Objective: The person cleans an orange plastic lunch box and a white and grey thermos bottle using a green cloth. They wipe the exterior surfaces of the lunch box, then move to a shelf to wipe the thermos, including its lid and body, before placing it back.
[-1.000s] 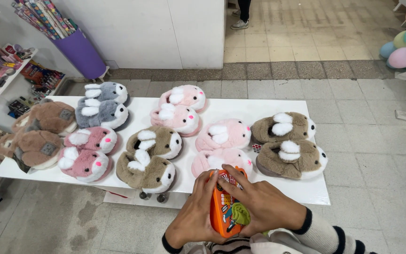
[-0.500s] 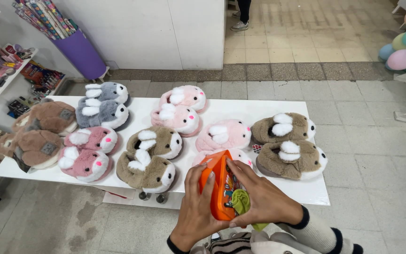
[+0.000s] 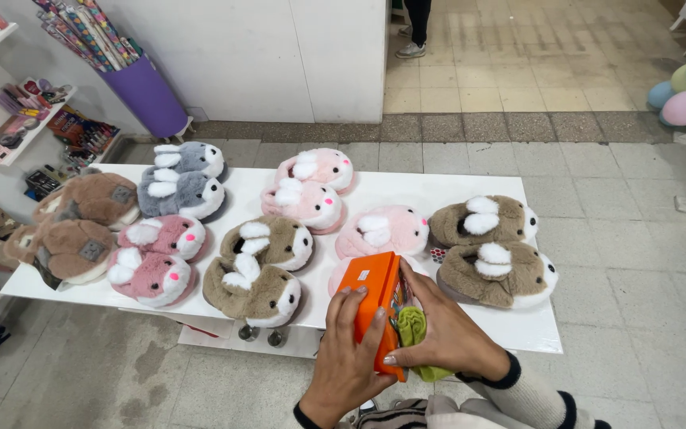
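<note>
You are standing over a white display table (image 3: 375, 191) that is stretching out ahead of both your hands and carrying pairs of plush animal slippers. Just beyond your right hand (image 3: 446, 334) a brown pair (image 3: 492, 253) is lying, with a pale pink pair (image 3: 381, 234) directly ahead of your fingertips, its nearer slipper partly hidden by what you are holding. Ahead and to the left of your left hand (image 3: 344, 357) a brown-and-white pair (image 3: 260, 270) is sitting, and further left a deep pink pair (image 3: 155, 258), a grey pair (image 3: 183, 179) and a tan pair (image 3: 81, 222). A purple bin (image 3: 152, 95) is standing well beyond the table, far to your left.

You are gripping an orange box (image 3: 375, 298) between both hands, standing it on edge over the table's near rim. Your left hand is wrapping its left face with fingers curled over the top; your right hand is clasping the opposite side, also pressing a small green cloth (image 3: 414, 327) against it.
</note>
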